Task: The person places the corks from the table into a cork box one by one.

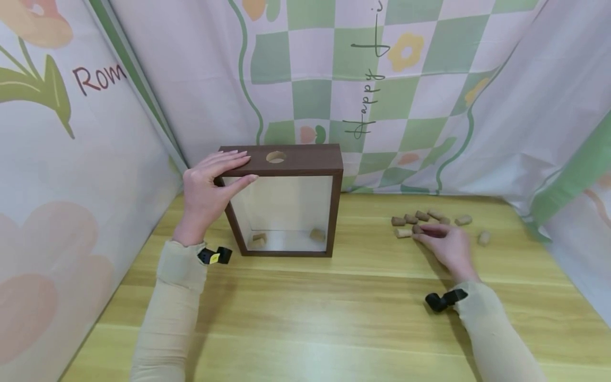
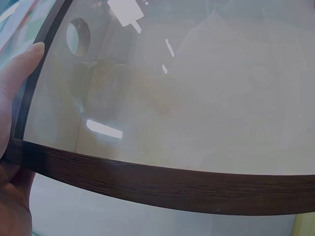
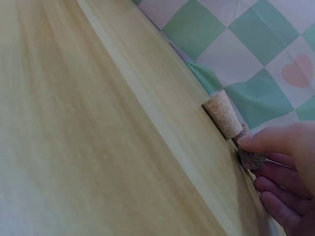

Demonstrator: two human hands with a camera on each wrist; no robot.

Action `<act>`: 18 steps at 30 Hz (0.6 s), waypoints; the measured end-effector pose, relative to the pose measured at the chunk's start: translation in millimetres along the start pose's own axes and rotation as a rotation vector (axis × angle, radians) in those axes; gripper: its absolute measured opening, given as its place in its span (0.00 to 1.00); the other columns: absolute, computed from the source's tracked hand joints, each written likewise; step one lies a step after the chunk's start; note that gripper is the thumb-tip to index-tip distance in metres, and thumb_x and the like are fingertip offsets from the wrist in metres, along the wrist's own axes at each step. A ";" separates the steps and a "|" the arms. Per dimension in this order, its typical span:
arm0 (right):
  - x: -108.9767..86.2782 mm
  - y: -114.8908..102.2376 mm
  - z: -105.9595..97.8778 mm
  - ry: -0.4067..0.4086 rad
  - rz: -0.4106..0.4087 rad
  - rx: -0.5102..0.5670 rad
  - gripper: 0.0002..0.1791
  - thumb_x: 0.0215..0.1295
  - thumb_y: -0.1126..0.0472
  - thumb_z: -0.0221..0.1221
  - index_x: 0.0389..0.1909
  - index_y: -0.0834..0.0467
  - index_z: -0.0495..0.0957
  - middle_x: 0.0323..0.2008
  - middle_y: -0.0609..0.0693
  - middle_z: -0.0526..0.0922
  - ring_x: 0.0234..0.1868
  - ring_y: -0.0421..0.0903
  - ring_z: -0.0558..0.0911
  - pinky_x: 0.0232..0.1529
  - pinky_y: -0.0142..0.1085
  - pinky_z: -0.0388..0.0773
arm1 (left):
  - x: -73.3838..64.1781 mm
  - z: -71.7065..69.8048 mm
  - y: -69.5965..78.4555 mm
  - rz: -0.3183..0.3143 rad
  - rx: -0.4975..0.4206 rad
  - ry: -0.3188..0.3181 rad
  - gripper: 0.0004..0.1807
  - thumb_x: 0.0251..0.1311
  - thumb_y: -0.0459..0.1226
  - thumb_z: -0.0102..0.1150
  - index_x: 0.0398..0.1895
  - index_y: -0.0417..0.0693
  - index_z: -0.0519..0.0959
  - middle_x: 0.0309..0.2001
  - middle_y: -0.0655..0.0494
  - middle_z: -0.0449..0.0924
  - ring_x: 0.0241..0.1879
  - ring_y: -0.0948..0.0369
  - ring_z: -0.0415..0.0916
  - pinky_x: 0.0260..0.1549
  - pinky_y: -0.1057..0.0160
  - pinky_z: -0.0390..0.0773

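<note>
A dark brown wooden display box (image 1: 295, 173) with a clear front stands upright on the table, a round hole (image 1: 276, 157) in its top. Several corks (image 1: 317, 234) lie at its bottom. My left hand (image 1: 207, 185) grips the box's upper left corner, fingers across the top and thumb over the front edge. To the right, my right hand (image 1: 448, 248) pinches a dark cork (image 3: 252, 158) between thumb and fingers, low over the table. Right beside it lies a paler cork (image 3: 224, 114).
Several loose corks (image 1: 422, 216) are scattered behind and around the right hand on the wooden table (image 1: 305, 318). A checked curtain (image 1: 334, 79) hangs along the back edge, and a white printed cloth (image 1: 71, 175) closes off the left side.
</note>
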State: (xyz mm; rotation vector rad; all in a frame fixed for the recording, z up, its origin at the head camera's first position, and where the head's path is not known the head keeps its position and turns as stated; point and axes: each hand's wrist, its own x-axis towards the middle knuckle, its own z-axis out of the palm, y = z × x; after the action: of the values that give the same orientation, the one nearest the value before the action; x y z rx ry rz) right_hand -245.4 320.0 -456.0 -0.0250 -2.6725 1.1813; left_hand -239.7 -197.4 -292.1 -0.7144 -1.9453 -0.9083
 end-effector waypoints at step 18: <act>-4.5 -5.9 -7.0 0.010 0.048 0.008 0.26 0.66 0.45 0.69 0.56 0.60 0.84 0.49 0.60 0.86 0.50 0.52 0.83 0.47 0.27 0.73 | 0.2 1.0 -1.6 0.007 -0.004 0.007 0.21 0.48 0.36 0.82 0.48 0.47 0.90 0.49 0.57 0.87 0.54 0.55 0.82 0.64 0.58 0.73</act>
State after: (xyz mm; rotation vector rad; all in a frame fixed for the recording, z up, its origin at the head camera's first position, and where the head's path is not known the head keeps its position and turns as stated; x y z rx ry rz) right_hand -239.2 320.6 -447.9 -0.0938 -2.6728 1.2029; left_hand -241.5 -197.5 -292.8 -0.7192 -1.9344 -0.9096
